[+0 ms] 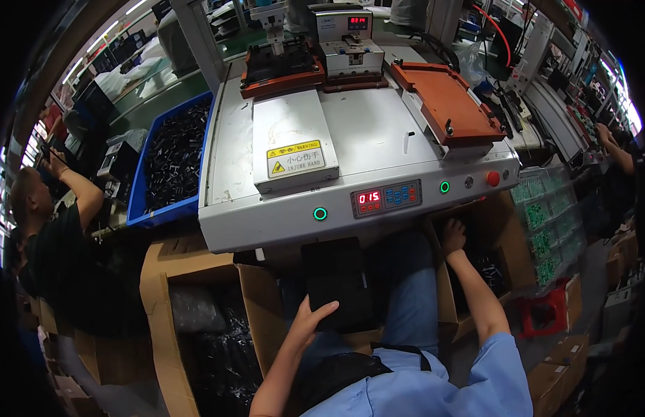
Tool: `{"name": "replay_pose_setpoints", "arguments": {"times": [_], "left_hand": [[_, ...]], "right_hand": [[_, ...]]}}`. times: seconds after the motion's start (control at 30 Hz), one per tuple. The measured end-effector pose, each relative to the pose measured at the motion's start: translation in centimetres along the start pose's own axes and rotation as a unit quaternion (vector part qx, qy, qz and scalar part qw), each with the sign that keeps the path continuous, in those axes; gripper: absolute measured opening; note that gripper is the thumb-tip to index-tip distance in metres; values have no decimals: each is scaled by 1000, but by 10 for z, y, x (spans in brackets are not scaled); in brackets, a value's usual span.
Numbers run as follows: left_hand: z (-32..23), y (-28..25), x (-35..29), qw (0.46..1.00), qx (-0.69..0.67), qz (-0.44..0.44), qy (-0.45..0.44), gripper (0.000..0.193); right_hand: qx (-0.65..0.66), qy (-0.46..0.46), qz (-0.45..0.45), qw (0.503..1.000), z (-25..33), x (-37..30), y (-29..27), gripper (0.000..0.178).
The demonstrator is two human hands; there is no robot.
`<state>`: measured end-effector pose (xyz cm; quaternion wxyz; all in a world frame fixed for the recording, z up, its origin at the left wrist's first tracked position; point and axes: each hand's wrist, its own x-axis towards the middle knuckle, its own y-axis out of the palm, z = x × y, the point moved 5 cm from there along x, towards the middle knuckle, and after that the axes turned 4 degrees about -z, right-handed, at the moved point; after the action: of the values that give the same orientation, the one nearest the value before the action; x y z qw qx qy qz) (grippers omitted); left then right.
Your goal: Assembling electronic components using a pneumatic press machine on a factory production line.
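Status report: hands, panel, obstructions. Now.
Left hand holding black panel. Right hand at cardboard box, grip unclear. White machine just ahead of panel.

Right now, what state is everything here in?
Left hand: holding black panel.
Black panel: held at its lower left corner.
Right hand: at the right box, grip unclear.
Right box: open, dark parts inside.
Left box: open, plastic-wrapped items inside.
Blue bin: filled with black parts.
Front display: lit red.
Left ring button: lit green.
Right ring button: lit green.
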<state>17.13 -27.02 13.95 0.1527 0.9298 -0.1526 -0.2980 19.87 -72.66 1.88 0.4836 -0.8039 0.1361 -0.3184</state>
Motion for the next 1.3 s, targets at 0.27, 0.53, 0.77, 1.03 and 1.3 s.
{"name": "replay_pose_setpoints", "arguments": {"times": [0.27, 0.53, 0.77, 1.03, 1.3], "left_hand": [[-1, -1, -4, 1000, -1, -7, 4, 58], [2, 2, -3, 1000, 2, 3, 1, 57], [1, 5, -3, 1000, -3, 14, 3, 57], [-3, 3, -3, 1000, -9, -1, 25, 49], [-3, -1, -4, 1000, -10, -10, 17, 48]], "right_hand": [[52, -125, -62, 989, -1, -16, -27, 29], [103, -137, 75, 982, -1, -12, -30, 36], [337, 2, 253, 907, -2, -2, -40, 29], [161, -49, 78, 983, 0, -12, -29, 28], [226, 46, 218, 948, -9, -12, -24, 31]]}}
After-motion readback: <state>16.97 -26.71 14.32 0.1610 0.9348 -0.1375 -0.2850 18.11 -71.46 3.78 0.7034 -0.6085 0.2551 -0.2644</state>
